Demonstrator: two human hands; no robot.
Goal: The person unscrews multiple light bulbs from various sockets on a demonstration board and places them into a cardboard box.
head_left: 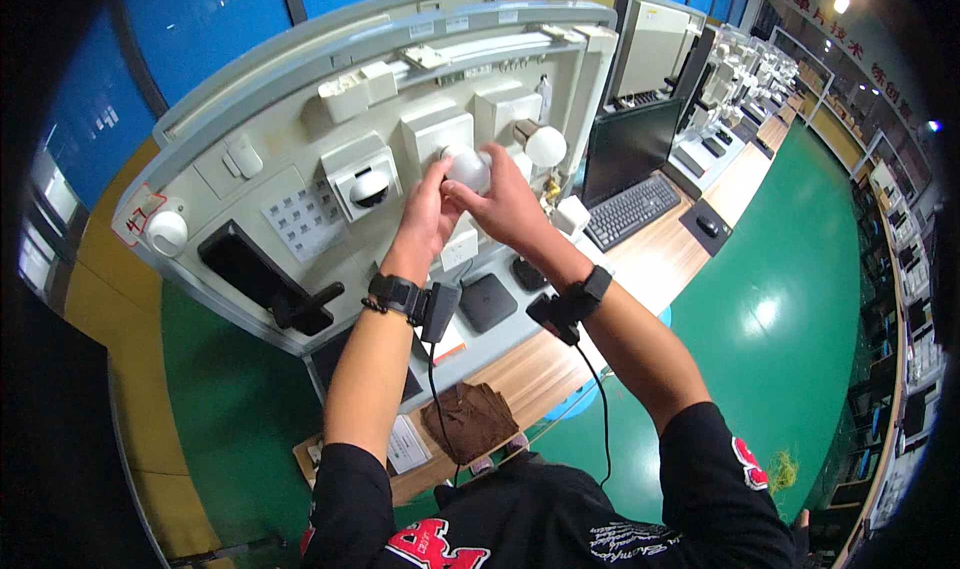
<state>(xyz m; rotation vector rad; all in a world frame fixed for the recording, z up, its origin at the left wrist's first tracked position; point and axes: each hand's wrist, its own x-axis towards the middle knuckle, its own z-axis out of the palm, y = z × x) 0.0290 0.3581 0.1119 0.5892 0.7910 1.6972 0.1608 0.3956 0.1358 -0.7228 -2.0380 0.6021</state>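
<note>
A white, rounded light bulb [469, 170] sits between my two hands, in front of a square white mount [437, 129] on the upright panel. My left hand [432, 209] closes on its left side, and my right hand [503, 201] curls round its right side. The thumbs meet below it, and the bulb's base is hidden. Just to the right, a second white bulb [545, 147] stands out from the panel. Left of my hands, a white dome camera [369, 188] sits in a square box.
The panel also carries a black tablet-like device [245, 264] at lower left and a round white sensor [167, 233]. Below stand a black box [488, 302] and a brown cloth [470, 421]. A monitor [632, 151], keyboard [634, 212] and mouse [707, 225] are at right.
</note>
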